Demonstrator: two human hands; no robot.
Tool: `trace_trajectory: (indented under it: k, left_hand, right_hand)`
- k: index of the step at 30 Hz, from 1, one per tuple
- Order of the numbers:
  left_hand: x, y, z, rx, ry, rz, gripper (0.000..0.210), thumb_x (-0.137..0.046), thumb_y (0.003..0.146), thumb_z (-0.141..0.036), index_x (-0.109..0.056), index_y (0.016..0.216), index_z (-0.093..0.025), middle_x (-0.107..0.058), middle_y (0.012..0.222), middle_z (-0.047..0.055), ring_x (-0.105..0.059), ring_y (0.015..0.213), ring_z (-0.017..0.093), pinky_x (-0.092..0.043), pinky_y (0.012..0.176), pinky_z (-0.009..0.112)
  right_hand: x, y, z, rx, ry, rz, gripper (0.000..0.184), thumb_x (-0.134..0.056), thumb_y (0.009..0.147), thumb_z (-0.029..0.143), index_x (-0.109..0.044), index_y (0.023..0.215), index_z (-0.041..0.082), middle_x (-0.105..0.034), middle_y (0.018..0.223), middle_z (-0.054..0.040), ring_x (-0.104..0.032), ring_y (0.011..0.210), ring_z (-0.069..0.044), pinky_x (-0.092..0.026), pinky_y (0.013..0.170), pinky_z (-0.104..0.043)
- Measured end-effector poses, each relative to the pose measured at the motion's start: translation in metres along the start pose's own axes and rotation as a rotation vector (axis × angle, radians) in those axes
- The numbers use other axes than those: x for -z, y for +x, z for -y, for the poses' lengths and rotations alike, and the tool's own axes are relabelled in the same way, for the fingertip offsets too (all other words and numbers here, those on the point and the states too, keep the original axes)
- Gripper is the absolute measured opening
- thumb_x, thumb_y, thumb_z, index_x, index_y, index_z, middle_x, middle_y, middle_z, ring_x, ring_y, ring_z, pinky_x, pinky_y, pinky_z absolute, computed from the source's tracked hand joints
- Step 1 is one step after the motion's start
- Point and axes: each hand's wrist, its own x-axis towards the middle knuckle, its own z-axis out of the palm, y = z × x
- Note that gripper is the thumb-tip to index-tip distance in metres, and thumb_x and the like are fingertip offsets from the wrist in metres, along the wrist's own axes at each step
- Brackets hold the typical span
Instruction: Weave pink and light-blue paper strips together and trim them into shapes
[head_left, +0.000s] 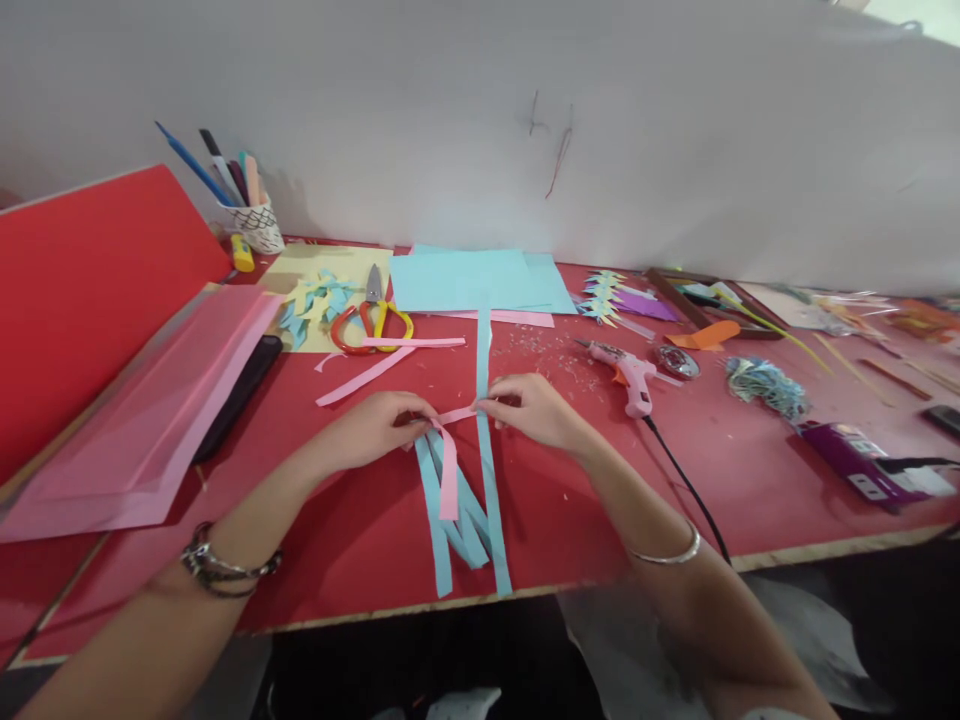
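i had the left hand (382,425) in a narrow pinch on a pink strip (449,480), one end hanging over some blue strips (433,530) on the red table (352,545). my right hand (534,408) pinched a long blue strip (491,490) where the pink one reached it, though from afar i couldn't tell if it gripped both. scissors (373,287) lay beyond the left hand, a glue gun (636,382) right of the other

no readable text, labels, brands, numbers or signs, purple power strip (851,462) too blurred to read
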Motion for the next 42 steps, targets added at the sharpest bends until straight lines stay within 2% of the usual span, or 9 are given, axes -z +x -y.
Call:
trace_trajectory:
  k: [3,10,15,20,28,36,42]
  left_hand:
    - [-0.002,0.001,-0.001,-0.025,0.060,-0.011,0.026,-0.042,0.077,-0.036,-0.061,0.078,-0.019,-0.062,0.074,0.001,-0.054,0.064,0.014,-0.038,0.058,0.022]
    - [-0.008,0.001,-0.008,-0.063,0.147,-0.021,0.029,-0.039,0.082,-0.038,-0.057,0.072,-0.018,-0.055,0.068,0.000,-0.050,0.060,0.013,-0.034,0.056,0.023]
    - [-0.011,0.001,-0.009,-0.088,0.193,-0.021,0.030,-0.038,0.083,-0.036,-0.051,0.064,-0.017,-0.051,0.064,0.000,-0.049,0.058,0.012,-0.034,0.055,0.023]
    - [-0.012,0.002,-0.007,-0.094,0.142,-0.045,0.024,-0.040,0.081,-0.033,-0.054,0.069,-0.017,-0.055,0.066,0.000,-0.050,0.059,0.013,-0.035,0.056,0.023]
    - [-0.016,0.004,-0.003,-0.015,-0.016,-0.069,0.024,-0.046,0.076,-0.039,-0.058,0.075,-0.017,-0.057,0.064,-0.002,-0.050,0.058,0.012,-0.035,0.053,0.021]
    - [-0.018,0.005,-0.004,-0.010,-0.064,-0.101,0.025,-0.047,0.073,-0.038,-0.059,0.071,-0.016,-0.057,0.064,-0.001,-0.047,0.057,0.011,-0.035,0.054,0.021]
    - [-0.020,0.005,-0.004,0.035,-0.088,-0.108,0.030,-0.047,0.071,-0.042,-0.062,0.075,-0.016,-0.059,0.065,0.000,-0.050,0.059,0.013,-0.035,0.053,0.022]
  right_hand:
    - [-0.007,0.000,0.000,-0.048,0.061,0.006,0.025,-0.048,0.078,0.029,-0.056,0.058,0.016,-0.056,0.051,0.0014,-0.052,0.050,-0.009,-0.037,0.053,-0.021]
    - [-0.010,0.004,-0.004,-0.068,0.123,-0.027,0.023,-0.049,0.073,0.022,-0.052,0.051,0.016,-0.055,0.051,0.0022,-0.051,0.052,-0.009,-0.036,0.053,-0.022]
    - [-0.007,0.006,-0.004,-0.153,0.214,-0.049,0.020,-0.053,0.072,0.025,-0.059,0.056,0.017,-0.057,0.052,0.0014,-0.052,0.052,-0.009,-0.039,0.054,-0.022]
    - [-0.007,0.007,-0.002,-0.185,0.386,0.013,0.015,-0.052,0.072,0.022,-0.065,0.069,0.014,-0.057,0.057,0.0015,-0.052,0.053,-0.008,-0.041,0.055,-0.021]
    - [-0.007,0.002,-0.001,-0.137,0.462,0.143,0.022,-0.050,0.077,0.024,-0.068,0.085,0.016,-0.056,0.062,0.0020,-0.051,0.057,-0.007,-0.043,0.061,-0.022]
    - [-0.006,0.001,-0.001,-0.076,0.428,0.217,0.024,-0.045,0.081,0.023,-0.068,0.084,0.015,-0.062,0.074,0.0003,-0.054,0.066,-0.008,-0.043,0.071,-0.024]
    - [-0.008,0.002,-0.001,-0.013,0.335,0.194,0.018,-0.051,0.078,0.022,-0.067,0.082,0.016,-0.065,0.085,-0.0016,-0.057,0.076,-0.011,-0.043,0.073,-0.025]
